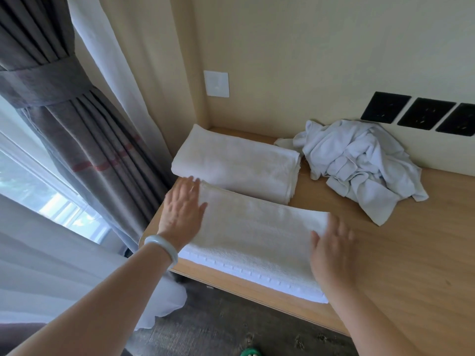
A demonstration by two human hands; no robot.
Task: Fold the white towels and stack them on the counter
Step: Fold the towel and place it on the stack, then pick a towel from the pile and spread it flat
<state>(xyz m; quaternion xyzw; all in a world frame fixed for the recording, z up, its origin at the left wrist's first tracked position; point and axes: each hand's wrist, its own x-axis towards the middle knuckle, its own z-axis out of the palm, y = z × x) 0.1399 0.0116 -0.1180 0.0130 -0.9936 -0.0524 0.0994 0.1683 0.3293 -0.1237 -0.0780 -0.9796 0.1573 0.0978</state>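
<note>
My left hand and right hand lie flat, apart, on the ends of front folded towel, frame centre; second folded towel just above; crumpled towels upper right; all on wooden counter

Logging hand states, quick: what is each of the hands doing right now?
Left hand: open, fingers straight, flat on the left end of the near towel.
Right hand: open, flat on the same towel's right end.

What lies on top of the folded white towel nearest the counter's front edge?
Two flat hands: the left hand on its left end, the right hand on its right end. The folded white towel is hidden only under the palms.
</note>
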